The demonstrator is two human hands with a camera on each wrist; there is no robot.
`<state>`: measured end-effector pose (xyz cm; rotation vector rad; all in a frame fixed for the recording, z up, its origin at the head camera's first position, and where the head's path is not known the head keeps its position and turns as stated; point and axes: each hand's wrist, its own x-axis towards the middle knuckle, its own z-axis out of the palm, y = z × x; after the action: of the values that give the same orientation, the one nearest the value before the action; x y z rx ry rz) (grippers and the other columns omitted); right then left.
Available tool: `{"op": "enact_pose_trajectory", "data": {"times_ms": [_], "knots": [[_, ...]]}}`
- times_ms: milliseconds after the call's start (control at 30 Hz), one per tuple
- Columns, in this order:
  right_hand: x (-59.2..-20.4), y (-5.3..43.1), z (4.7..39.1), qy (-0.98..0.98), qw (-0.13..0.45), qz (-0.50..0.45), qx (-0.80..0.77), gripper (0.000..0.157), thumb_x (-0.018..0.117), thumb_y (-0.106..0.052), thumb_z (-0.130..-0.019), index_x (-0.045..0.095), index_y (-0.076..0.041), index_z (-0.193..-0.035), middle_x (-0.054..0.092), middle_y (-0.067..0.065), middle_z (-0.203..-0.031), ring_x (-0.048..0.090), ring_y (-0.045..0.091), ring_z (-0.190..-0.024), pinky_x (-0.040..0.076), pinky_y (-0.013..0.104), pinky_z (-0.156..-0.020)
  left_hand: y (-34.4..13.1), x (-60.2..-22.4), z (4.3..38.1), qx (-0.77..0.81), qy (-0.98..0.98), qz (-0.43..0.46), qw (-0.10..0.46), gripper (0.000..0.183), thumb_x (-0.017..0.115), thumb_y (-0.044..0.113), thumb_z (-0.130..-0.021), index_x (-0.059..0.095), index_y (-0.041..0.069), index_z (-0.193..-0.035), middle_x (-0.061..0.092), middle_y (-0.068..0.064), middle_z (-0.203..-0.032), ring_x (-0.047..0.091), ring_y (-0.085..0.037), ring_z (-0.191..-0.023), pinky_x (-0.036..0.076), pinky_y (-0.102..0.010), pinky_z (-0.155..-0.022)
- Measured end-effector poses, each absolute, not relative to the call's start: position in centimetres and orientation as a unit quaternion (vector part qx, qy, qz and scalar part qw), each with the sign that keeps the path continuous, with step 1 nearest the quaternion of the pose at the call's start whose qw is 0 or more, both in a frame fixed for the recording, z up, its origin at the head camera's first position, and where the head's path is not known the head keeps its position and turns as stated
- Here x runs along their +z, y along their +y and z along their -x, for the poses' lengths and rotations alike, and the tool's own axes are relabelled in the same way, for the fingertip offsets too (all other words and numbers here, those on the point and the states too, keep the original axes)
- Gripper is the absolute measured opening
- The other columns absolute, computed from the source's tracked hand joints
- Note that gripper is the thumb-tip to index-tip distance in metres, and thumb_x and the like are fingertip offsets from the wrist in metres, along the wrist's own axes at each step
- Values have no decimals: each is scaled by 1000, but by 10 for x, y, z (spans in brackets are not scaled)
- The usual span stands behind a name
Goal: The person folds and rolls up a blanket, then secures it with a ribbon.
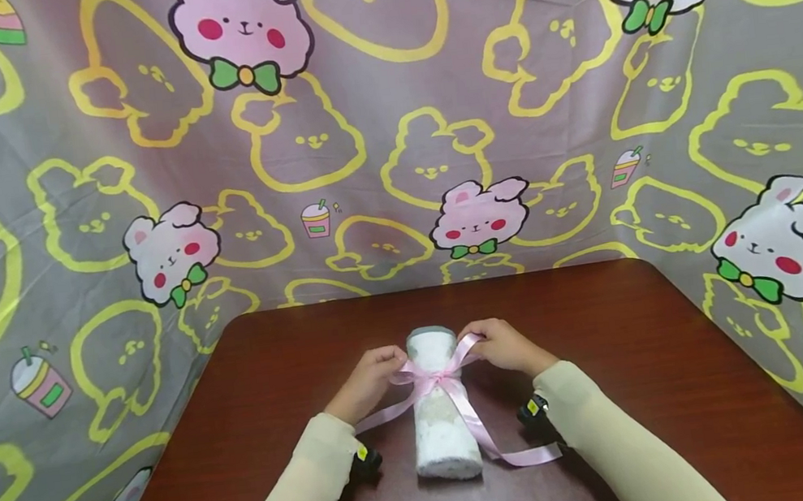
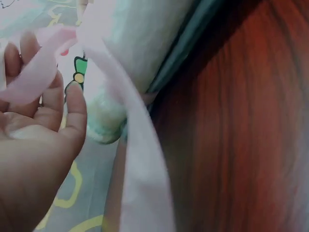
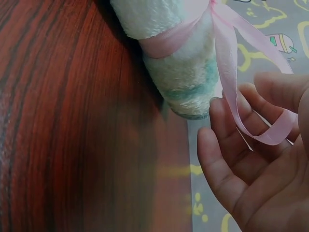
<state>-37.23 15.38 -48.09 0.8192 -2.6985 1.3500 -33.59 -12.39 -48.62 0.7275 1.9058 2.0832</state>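
Observation:
A white plush towel (image 1: 445, 438), rolled into a cylinder with greenish patches, lies lengthwise in front of me. Around its middle runs a pink satin ribbon (image 1: 469, 415), knotted on top with a loop to each side. My left hand (image 1: 369, 380) grips the left loop, which crosses its fingers in the left wrist view. On the other side my right hand (image 1: 509, 345) holds the right loop; in the right wrist view the ribbon (image 3: 231, 72) curves round between its thumb and fingers. One loose ribbon tail trails to the left under the wrist, another to the right.
The dark red-brown wooden table (image 1: 272, 346) has rounded far corners. A grey cloth (image 1: 370, 90) with cartoon bunnies and yellow outlines hangs behind it and along both sides. Small black devices are strapped at both wrists, beside the cream sleeves (image 1: 610, 416).

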Motion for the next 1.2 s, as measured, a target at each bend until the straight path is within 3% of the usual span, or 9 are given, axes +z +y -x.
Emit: {"op": "enact_pose_trajectory", "data": {"times_ms": [167,300,400,500,567,733,933,1067,1200], "knots": [[-480,154,371,-863,1,-259,434,20,62,2,-86,72,-10,-99,65,1,-89,57,20,-77,51,33,-68,-118,-490,337,718,641,-243,121,21,45,9,-103,56,8,-85,64,-3,-77,61,-14,-70,50,-31,-69],[-481,153,371,-862,-1,-258,436,18,64,0,-86,73,-11,-98,66,1,-89,58,19,-77,51,33,-69,-117,-487,339,698,662,-240,131,22,44,13,-104,48,-1,-88,70,-16,-88,65,-15,-75,46,-25,-58],[-481,153,372,-863,1,-259,433,16,65,-2,-86,73,-11,-97,66,3,-87,57,18,-75,51,31,-67,-117,-484,341,674,690,-228,131,26,44,16,-105,43,-6,-91,70,-21,-98,60,-12,-61,39,-22,-47],[-481,151,374,-862,0,-262,435,16,65,-1,-86,73,-9,-98,65,5,-86,57,17,-73,50,30,-65,-114,-483,345,653,719,-205,122,26,46,19,-104,46,-5,-95,70,-19,-99,40,-9,-46,32,-22,-43],[-481,149,374,-863,-2,-257,436,19,64,1,-85,73,-10,-98,64,6,-86,56,18,-71,50,29,-63,-111,-483,348,645,733,-184,113,24,48,21,-104,50,-3,-97,71,-16,-94,33,-11,-45,31,-23,-44],[-481,145,377,-865,-7,-241,440,23,64,2,-83,72,-13,-99,65,5,-93,57,20,-77,50,31,-66,-111,-484,351,643,748,-143,89,24,56,25,-100,58,1,-104,62,-8,-81,47,-14,-57,41,-26,-53],[-485,140,384,-852,-46,-209,479,15,59,-6,-89,70,-6,-99,63,5,-84,57,19,-75,49,32,-66,-123,-488,353,650,740,-132,109,31,65,6,-91,52,-3,-119,60,-12,-100,58,-21,-85,52,-37,-72],[-484,129,389,-837,-80,-153,519,19,52,-11,-92,66,-1,-99,59,10,-74,57,20,-67,51,35,-62,-121,-493,358,634,760,-101,97,27,63,2,-92,54,-4,-117,61,-15,-100,60,-25,-86,54,-39,-75],[-490,122,392,-841,-98,-123,518,17,57,-8,-85,61,0,-100,60,10,-74,59,19,-63,52,34,-58,-119,-492,356,616,778,-79,90,24,63,2,-92,55,-5,-114,60,-16,-100,61,-30,-86,54,-42,-78]]}}
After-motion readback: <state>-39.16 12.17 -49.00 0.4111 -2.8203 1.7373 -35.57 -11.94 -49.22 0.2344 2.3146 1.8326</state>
